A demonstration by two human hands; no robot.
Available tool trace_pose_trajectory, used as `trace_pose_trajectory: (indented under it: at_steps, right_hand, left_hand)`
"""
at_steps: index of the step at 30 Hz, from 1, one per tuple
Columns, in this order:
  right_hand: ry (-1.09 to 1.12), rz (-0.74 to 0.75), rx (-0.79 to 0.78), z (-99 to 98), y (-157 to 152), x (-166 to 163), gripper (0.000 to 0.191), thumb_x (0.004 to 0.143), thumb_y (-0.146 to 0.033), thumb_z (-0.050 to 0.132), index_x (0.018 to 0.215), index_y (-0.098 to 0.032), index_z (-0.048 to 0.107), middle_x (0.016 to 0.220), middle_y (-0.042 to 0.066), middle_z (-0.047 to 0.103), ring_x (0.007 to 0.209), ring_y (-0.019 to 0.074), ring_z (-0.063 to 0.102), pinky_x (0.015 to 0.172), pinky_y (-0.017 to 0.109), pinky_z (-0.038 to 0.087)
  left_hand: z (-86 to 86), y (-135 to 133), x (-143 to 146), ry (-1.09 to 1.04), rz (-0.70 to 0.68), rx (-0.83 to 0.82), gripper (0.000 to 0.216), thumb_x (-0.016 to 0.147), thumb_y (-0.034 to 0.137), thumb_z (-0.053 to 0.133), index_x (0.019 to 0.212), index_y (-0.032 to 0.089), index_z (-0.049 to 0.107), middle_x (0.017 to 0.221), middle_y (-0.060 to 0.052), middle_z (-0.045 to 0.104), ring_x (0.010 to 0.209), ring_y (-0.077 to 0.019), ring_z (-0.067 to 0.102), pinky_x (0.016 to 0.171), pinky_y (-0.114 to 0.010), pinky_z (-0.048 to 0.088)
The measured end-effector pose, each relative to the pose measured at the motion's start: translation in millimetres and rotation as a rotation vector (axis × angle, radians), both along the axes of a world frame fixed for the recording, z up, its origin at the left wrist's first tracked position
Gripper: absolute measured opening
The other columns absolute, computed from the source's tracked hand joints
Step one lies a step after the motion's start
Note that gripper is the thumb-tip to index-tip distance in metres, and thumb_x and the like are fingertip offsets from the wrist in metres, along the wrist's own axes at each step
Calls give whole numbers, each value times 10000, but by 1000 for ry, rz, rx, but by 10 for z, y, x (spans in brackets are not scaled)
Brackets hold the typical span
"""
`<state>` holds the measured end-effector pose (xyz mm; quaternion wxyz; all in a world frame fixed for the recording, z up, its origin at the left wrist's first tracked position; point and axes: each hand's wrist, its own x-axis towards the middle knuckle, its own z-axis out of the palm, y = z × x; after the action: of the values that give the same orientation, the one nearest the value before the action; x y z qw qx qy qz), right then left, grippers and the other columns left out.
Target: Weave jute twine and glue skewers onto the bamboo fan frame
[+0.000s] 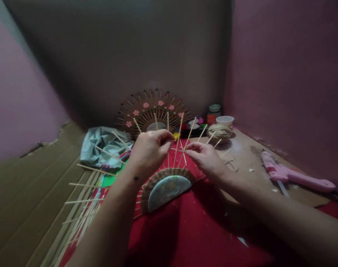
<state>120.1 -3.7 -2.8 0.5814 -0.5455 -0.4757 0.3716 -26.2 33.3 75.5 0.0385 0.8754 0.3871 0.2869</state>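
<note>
On the red cloth [202,226] in front of the person stands a half-woven fan frame [166,185], its thin sticks splayed upward. The left hand [150,151] and right hand [205,158] each pinch among these sticks. A finished flowered fan [152,111] leans behind; a pink glue gun [291,174] lies well right.

Your left hand [151,150] and right hand [205,157] pinch thin, pale wooden sticks [182,139], smooth and matt. They rise from a woven band [169,174] of rough, tan straw-like fibre around a glossy, pale disc [166,191]. The red cloth [202,226] under it looks soft and matt. Beside you lie a smooth pink plastic glue gun [294,176], a rough ball of twine [219,132] and crumpled light-blue fabric [102,144].
</note>
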Motion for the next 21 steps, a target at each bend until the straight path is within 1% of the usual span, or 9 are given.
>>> trace_pose_trajectory:
  at_steps: [2,3,7,10,12,14,18,21]
  right_hand:
    - [-1,-1,18,8,0,2,25,701,-183,545,696,-164,561,511,-73,415,439,57,304,440,224,246]
    - [4,2,32,6,5,5,34,692,-190,549,691,-160,564,532,-65,439,458,61,328,455,224,266]
    - [30,27,96,-32,49,24,85,658,-221,558,697,-152,588,621,-27,537,553,96,438,550,245,354]
    - [42,37,120,-67,83,36,105,648,-232,558,700,-152,600,642,-13,572,599,117,482,605,265,383]
    - [35,35,138,-79,94,41,103,652,-227,550,697,-152,605,625,-14,572,595,120,487,611,268,388]
    - [6,26,154,-78,95,44,102,659,-214,540,694,-150,611,617,-12,575,596,122,490,609,268,389]
    - [-69,1,188,-55,78,53,103,669,-190,523,671,-153,619,636,-1,593,635,131,507,621,262,394]
    - [-83,1,178,-37,62,61,99,675,-174,522,674,-157,619,652,-2,598,638,126,512,629,258,402]
  left_hand:
    - [-77,-26,72,95,-26,-6,211,766,225,510,867,206,695,721,-26,687,629,-129,592,598,-229,427]
    - [-120,-36,108,147,-10,0,221,771,232,507,892,216,691,731,-33,690,641,-141,602,607,-241,433]
    - [-273,-82,230,347,121,112,252,798,268,472,966,218,654,781,-78,696,716,-222,645,630,-310,456]
    - [-340,-137,294,480,205,175,247,812,256,432,940,205,637,732,-97,683,685,-261,654,570,-325,459]
    - [-359,-166,325,538,247,183,242,813,242,416,913,192,630,702,-107,672,657,-268,654,533,-316,453]
    - [-358,-172,345,545,256,174,236,810,248,414,890,189,628,709,-108,672,656,-262,654,529,-305,450]
    - [-319,-125,359,517,267,105,252,805,300,425,839,202,655,748,-97,686,696,-240,651,578,-293,453]
    - [-273,-91,363,522,259,56,277,799,274,418,851,194,677,790,-113,695,756,-242,650,638,-301,454]
